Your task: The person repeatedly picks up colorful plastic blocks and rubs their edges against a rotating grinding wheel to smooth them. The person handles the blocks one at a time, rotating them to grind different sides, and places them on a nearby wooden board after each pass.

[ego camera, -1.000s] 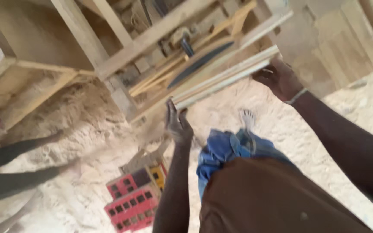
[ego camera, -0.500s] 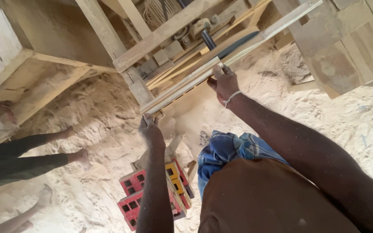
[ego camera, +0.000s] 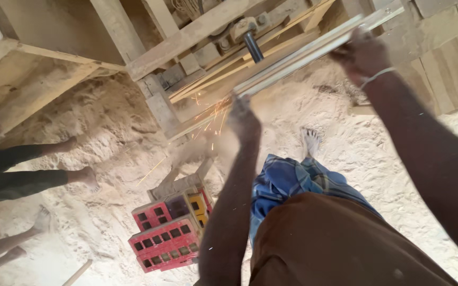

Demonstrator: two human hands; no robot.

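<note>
Overhead, gripped a bundle of pale wooden strips (ego camera: 303, 58) with both hands: left hand (ego camera: 244, 119) closed at its seven-o'clock end, right hand (ego camera: 363, 53) clenched toward one o'clock. Threw sparks (ego camera: 213, 114) just left; red crate (ego camera: 165, 235) at six.

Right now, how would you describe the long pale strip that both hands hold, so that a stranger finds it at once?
Start at the wooden frame above the sawdust floor. A long pale strip runs slanted in front of it, from the left hand up to the right hand. Unlike the fixed beams around it, orange sparks fly from near its lower end.
</note>
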